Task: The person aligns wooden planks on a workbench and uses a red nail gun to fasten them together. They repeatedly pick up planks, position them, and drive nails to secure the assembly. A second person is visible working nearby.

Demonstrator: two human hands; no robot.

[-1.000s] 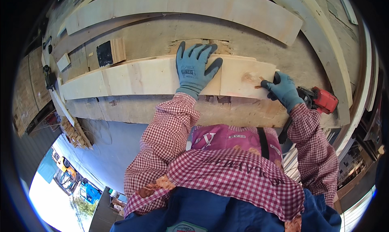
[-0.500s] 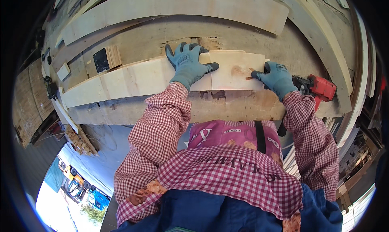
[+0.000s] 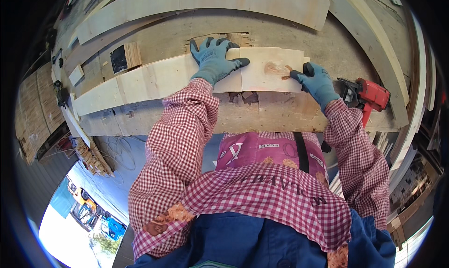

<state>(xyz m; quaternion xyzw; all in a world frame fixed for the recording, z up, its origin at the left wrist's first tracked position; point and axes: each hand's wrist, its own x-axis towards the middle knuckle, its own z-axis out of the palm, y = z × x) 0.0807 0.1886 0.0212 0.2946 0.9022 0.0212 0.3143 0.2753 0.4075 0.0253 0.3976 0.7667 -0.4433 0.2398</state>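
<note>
A long pale plywood strip (image 3: 154,83) lies across the workbench, with a shorter plywood piece (image 3: 262,74) meeting it at a straight seam. The shorter piece has a brown knot mark. My left hand (image 3: 213,60), in a blue-grey glove with dark fingertips, rests spread over the strip beside the seam, thumb reaching onto the shorter piece. At that piece's right end, my gloved right hand (image 3: 317,83) pinches the edge between thumb and curled fingers; the fingertips are partly hidden. To its right lies a red-and-black nail gun (image 3: 369,97).
Along the back of the workbench (image 3: 280,118) lies a long curved board (image 3: 210,0); another curved board (image 3: 369,39) runs down the right. A small wood block with a black face (image 3: 126,57) and a pale offcut (image 3: 76,75) sit at the left. Wood scraps (image 3: 92,155) are stacked below the left edge.
The view has shifted slightly, so the bench sits higher in the picture. My right hand has drawn a little outward at the short piece's end, and the nail gun shows more fully.
</note>
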